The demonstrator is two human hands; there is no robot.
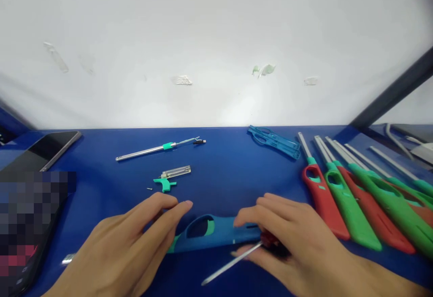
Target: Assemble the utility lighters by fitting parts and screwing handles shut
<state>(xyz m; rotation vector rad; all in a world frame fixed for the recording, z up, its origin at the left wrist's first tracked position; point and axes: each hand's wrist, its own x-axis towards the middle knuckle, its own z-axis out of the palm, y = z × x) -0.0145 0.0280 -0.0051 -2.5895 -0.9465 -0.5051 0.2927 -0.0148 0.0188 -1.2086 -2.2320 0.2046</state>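
Observation:
A blue gas lighter (219, 235) with green parts lies crosswise in front of me, and its metal nozzle tip (68, 259) shows beyond my left hand. My left hand (125, 243) is closed over the green collar at the lighter's front; its thumb is hidden. My right hand (280, 229) grips a screwdriver (233, 264) by its red handle, the shaft pointing down and left. Its fingertips also rest at the lighter's rear end. Behind the hands lie a loose metal nozzle tube (142, 153) with wires, a clear fuel tank (177, 171), a green trigger (165, 184) and a small screw (149, 188).
An empty blue half-shell (275, 142) lies near the white wall (216, 39). Several red and green gas lighters (352, 206) are lined up on the right. A phone (50, 150) lies at the left, with a pixelated screen (27, 225) in front of it.

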